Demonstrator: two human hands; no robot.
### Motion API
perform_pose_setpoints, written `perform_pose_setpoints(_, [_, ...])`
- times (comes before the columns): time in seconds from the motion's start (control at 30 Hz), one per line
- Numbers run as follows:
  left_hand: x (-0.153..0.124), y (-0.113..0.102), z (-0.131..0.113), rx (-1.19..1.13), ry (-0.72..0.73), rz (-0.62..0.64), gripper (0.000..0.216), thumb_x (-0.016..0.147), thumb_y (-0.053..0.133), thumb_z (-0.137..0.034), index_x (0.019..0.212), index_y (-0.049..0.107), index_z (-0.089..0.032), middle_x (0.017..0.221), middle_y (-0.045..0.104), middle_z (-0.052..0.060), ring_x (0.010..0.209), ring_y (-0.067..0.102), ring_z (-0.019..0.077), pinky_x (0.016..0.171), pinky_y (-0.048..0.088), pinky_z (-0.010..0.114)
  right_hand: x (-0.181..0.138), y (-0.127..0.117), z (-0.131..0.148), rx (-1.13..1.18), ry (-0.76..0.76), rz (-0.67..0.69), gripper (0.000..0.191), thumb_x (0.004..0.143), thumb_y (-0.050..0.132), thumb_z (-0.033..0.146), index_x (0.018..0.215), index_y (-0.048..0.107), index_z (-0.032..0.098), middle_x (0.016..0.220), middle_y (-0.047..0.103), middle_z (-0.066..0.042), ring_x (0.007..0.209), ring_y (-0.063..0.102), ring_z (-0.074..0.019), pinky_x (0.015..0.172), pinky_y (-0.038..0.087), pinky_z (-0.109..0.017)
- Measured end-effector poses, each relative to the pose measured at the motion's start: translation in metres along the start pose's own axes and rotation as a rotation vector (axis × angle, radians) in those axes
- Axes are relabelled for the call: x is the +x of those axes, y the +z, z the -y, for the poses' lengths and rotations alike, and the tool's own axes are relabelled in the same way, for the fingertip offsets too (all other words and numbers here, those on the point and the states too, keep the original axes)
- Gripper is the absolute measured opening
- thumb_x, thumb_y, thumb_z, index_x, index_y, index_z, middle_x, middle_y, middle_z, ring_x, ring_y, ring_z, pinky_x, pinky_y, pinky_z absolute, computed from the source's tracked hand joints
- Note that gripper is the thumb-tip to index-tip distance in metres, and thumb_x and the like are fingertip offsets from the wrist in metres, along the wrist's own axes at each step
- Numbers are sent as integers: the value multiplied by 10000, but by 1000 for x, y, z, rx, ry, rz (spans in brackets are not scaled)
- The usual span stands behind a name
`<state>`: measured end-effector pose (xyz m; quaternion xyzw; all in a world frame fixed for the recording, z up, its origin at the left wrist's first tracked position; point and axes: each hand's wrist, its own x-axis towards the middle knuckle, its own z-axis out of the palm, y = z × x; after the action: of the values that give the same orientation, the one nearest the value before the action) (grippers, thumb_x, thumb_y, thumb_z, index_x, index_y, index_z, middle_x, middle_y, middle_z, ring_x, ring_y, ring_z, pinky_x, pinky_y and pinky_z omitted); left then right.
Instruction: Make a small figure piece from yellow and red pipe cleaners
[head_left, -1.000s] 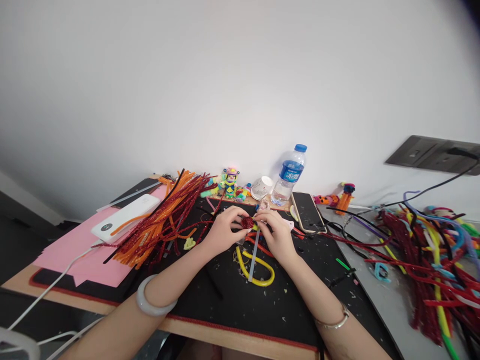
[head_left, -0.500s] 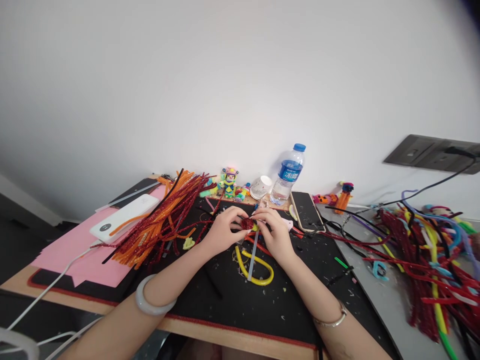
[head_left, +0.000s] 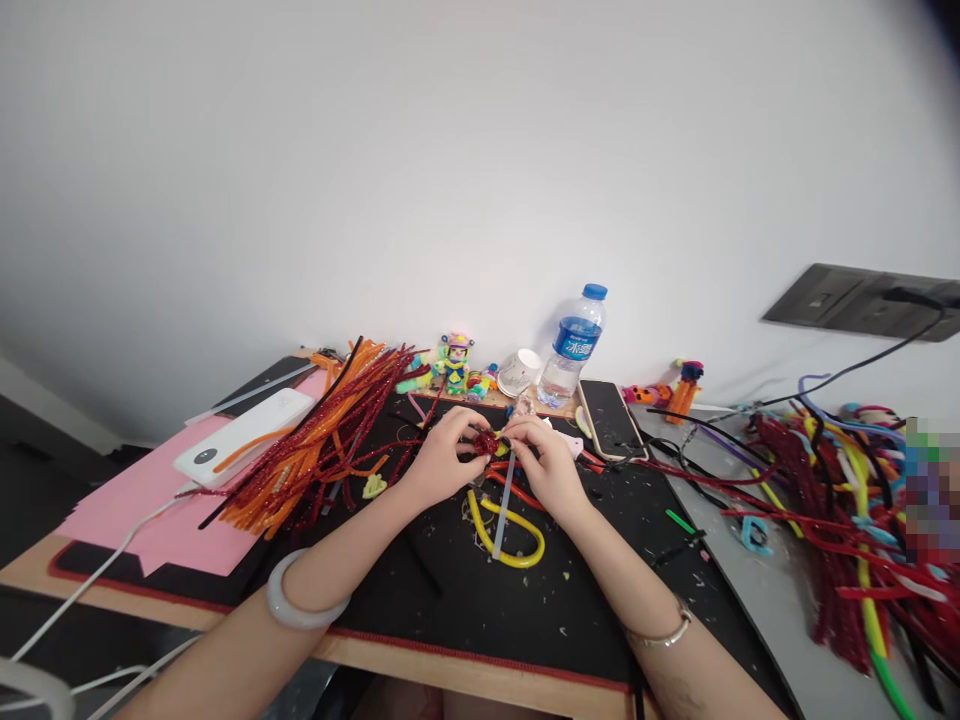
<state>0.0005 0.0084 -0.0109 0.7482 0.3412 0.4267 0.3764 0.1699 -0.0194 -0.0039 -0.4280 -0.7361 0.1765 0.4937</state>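
Between my two hands, just above the black mat (head_left: 585, 620), is a small piece of glittery dark red pipe cleaner (head_left: 486, 442) with a bit of yellow beside it. My left hand (head_left: 448, 455) pinches its red side between thumb and fingers. From the right, my right hand (head_left: 546, 460) has its fingers closed at the yellow part; the fingertips partly hide it. Below the hands lie a bent yellow pipe cleaner (head_left: 536, 553) and a pale narrow strip (head_left: 503, 515), whose upper end reaches up to my right fingers.
Orange pipe cleaners (head_left: 289, 480) lie on pink paper (head_left: 150, 530) beside a white power bank (head_left: 244, 435). Behind stand small figures (head_left: 456, 365), a paper cup (head_left: 519, 372) and a water bottle (head_left: 574, 350). A phone (head_left: 611, 420) and mixed pipe cleaners (head_left: 810, 540) are at right.
Both hands stay almost in place around the red piece, which has turned slightly in my left fingers. The whole view has shifted a little.
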Motion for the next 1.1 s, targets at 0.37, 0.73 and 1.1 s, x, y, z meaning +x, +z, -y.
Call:
perform_pose_setpoints(0.37, [-1, 1, 3, -74, -84, 63, 226, 679, 635, -182, 885, 544, -184, 919, 509, 18, 806, 599, 131, 732, 555, 282, 2, -5, -5, 19, 80, 91, 129, 809, 458, 120, 802, 568, 186, 884, 591, -58, 865, 549, -184, 798, 427, -339])
perform_pose_setpoints(0.73, [-2, 0, 1, -98, -93, 142, 203, 687, 630, -195, 875, 555, -179, 909, 518, 21, 782, 599, 125, 690, 542, 239, 1, -6, -14, 34, 200, 69, 148, 854, 439, 270, 811, 549, 181, 808, 571, -33, 740, 537, -165, 667, 442, -285])
perform_pose_setpoints(1.1, [6, -6, 8, -155, -156, -148, 254, 693, 638, -260, 905, 538, -164, 1002, 567, 50, 768, 606, 125, 691, 527, 249, -1, -24, -28, -776, 371, -41, 338, 701, 547, 237, 1038, 536, 232, 1058, 543, -129, 981, 479, -328, 745, 390, -482])
